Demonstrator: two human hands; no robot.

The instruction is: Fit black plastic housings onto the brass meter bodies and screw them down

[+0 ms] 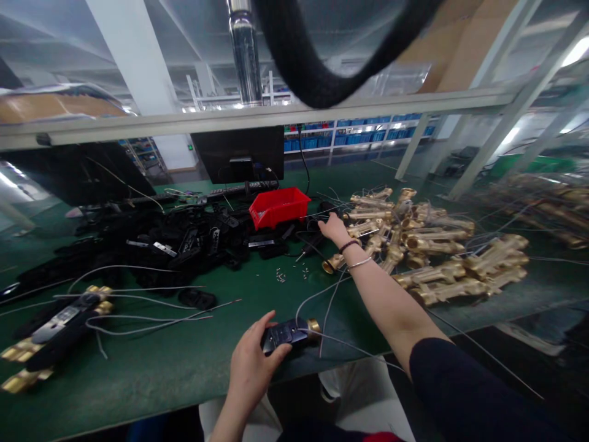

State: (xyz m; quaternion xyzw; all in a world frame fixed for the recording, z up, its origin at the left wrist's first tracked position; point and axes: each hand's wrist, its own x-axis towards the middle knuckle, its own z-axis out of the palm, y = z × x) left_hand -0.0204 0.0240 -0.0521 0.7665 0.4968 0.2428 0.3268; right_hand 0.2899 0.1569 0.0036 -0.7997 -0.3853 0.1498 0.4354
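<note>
Your left hand (pixel 251 362), low in the centre of the frame, is resting on the green table (pixel 184 362) with its fingers wrapped around a black housing (pixel 283 336) that has a brass fitting (pixel 313 325) poking out of its right end; grey wires are trailing away from that end toward the right. Your right hand (pixel 332 228) is stretching out to the middle of the frame, fingers spread loosely and lying flat at the left edge of the heap of brass valve bodies (pixel 432 252), touching the nearest pieces without gripping any that you can see. Two bracelets are sitting on that wrist. Just left of the right hand a red bin (pixel 278 207) is standing on the table, and behind it a dark monitor (pixel 238 153) is facing you. A wide spread of black plastic parts (pixel 175 242) is filling the left centre, with a few small screws (pixel 280 276) lying near its right end. At the lower left of the frame, finished units (pixel 55 334) in black casings with brass ends are lying with thin grey wires (pixel 151 307) running off them across the mat.
</note>
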